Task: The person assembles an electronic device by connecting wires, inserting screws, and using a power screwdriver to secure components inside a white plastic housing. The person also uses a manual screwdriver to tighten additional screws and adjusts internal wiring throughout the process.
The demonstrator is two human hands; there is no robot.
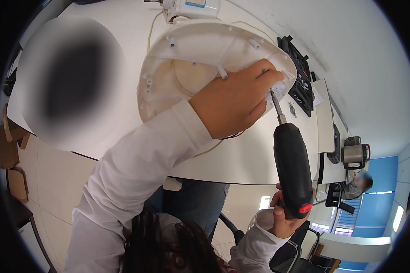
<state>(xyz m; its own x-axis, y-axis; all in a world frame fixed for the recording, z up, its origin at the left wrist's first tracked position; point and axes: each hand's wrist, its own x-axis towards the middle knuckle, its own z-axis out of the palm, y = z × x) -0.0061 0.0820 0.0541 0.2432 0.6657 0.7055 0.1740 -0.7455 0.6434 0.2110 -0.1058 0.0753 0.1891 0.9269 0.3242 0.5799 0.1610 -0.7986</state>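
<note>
"Head view: where's the left hand (234,100)?"
"At the white shell (200,38), near the tabletop's (250,159) far edge, fingers clamped on a small white part (280,88) by the shell's right rim."
"The right hand (290,222)?"
"Beyond the near edge, fingers wrapped round the black screwdriver (291,166) (red patch at its base), tip against that part."

The view is bright, with bent edges and black fisheye corners.
</note>
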